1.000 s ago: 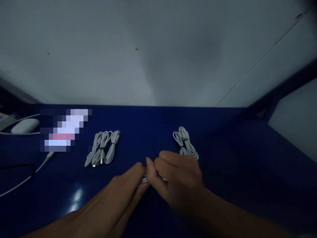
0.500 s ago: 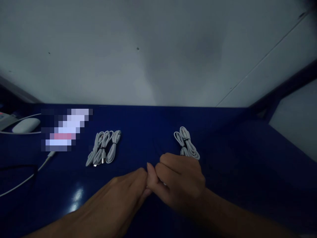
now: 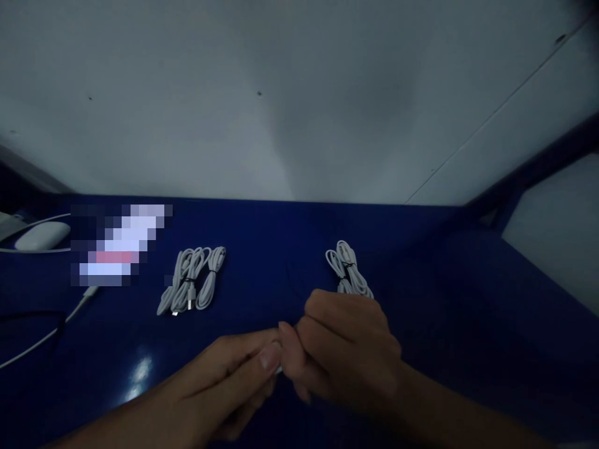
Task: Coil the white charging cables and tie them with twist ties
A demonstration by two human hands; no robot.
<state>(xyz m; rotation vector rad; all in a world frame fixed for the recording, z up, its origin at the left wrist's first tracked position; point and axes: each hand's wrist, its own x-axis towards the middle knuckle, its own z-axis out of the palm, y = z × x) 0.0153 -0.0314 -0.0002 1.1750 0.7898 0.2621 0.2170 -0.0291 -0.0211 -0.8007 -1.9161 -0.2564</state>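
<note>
My left hand (image 3: 234, 374) is closed in a pinch, thumb bent against the index finger. A small white piece (image 3: 279, 370) peeks out beside its fingertips; most of it is hidden, so I cannot tell its kind. Against those fingertips rests my right hand (image 3: 349, 340), curled with its knuckles up, and whatever its fingers hold is covered. Just beyond the right knuckles lies a coiled white cable bundle (image 3: 349, 268) with black ties, its near end hidden by the hand. Farther left, several similar tied cables (image 3: 191, 277) lie side by side, metal plugs toward me.
All of this is on a glossy dark blue table (image 3: 266, 268). At the left are a blurred-out bright screen (image 3: 124, 240), a white cord (image 3: 47, 340) and a rounded white object (image 3: 43, 237). A pale grey panel (image 3: 210, 125) rises along the back edge.
My left hand has rolled so that its thumb now shows, and the white piece has come into sight at its fingertips. My right hand has shifted slightly right, still curled.
</note>
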